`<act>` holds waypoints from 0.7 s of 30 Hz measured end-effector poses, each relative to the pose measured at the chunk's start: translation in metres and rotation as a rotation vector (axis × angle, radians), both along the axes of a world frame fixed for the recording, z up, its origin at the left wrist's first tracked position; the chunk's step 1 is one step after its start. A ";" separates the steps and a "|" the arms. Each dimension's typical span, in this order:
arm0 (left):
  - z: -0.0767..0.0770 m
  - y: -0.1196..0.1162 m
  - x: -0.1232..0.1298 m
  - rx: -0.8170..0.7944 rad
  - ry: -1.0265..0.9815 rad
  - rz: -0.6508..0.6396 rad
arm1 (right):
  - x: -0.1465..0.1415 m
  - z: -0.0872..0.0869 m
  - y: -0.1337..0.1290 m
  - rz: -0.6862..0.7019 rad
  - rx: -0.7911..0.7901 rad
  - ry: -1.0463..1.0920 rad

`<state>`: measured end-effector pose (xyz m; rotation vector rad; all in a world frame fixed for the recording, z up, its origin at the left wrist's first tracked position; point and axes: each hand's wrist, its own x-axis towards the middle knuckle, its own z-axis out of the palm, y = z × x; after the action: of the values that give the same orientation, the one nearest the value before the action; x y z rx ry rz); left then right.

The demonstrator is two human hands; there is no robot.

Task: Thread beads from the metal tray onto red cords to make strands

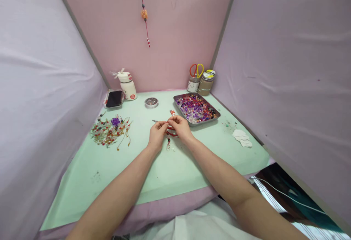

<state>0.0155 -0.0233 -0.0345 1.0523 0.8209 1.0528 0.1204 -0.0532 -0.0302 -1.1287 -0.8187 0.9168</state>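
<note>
Pinching something too small to make out, the left hand point(158, 134) and right hand point(181, 126) nearly meet over the tabletop point(164, 174); a red beaded cord point(168, 143) hangs just below them; red-handled scissors point(172, 134) lie partly hidden behind; beyond, a bead tray point(196, 109).

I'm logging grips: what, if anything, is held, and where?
Left hand and right hand seemingly pinch a thin red cord with dark beads near its far end, partly hidden by fingers.

Pink cloth point(170, 57) hangs before me, pale lilac sheets point(285, 71) flank my green-covered table point(153, 181).
</note>
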 end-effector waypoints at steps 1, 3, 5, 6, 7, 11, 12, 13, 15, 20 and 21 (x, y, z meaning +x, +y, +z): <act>0.000 0.000 0.000 -0.013 -0.011 -0.011 | 0.001 -0.001 0.000 -0.006 0.001 -0.020; 0.001 0.000 0.000 -0.039 -0.029 -0.025 | 0.002 -0.002 0.001 -0.016 0.000 -0.039; 0.001 0.000 -0.001 -0.063 -0.043 -0.044 | 0.003 -0.004 0.002 -0.027 0.000 -0.037; 0.002 0.000 -0.001 -0.075 -0.050 -0.058 | 0.003 -0.004 0.002 -0.035 0.003 -0.037; 0.002 0.000 -0.001 -0.086 -0.060 -0.070 | 0.003 -0.005 0.003 -0.043 0.006 -0.039; 0.002 0.002 -0.002 -0.124 -0.111 -0.091 | 0.004 -0.006 0.004 -0.056 0.007 -0.048; 0.002 0.002 -0.002 -0.131 -0.120 -0.094 | 0.004 -0.007 0.004 -0.052 0.006 -0.047; 0.001 0.003 -0.003 -0.134 -0.125 -0.097 | 0.004 -0.007 0.005 -0.049 0.008 -0.044; 0.000 0.004 -0.003 -0.128 -0.123 -0.100 | 0.004 -0.008 0.005 -0.041 0.011 -0.038; 0.002 0.002 -0.002 -0.107 -0.076 -0.087 | 0.005 -0.009 0.004 -0.035 0.012 -0.034; 0.002 0.002 -0.002 -0.102 -0.068 -0.084 | 0.005 -0.008 0.004 -0.036 0.011 -0.033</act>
<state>0.0136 -0.0216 -0.0325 0.9514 0.7608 0.9604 0.1252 -0.0494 -0.0386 -1.1480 -0.8265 0.8651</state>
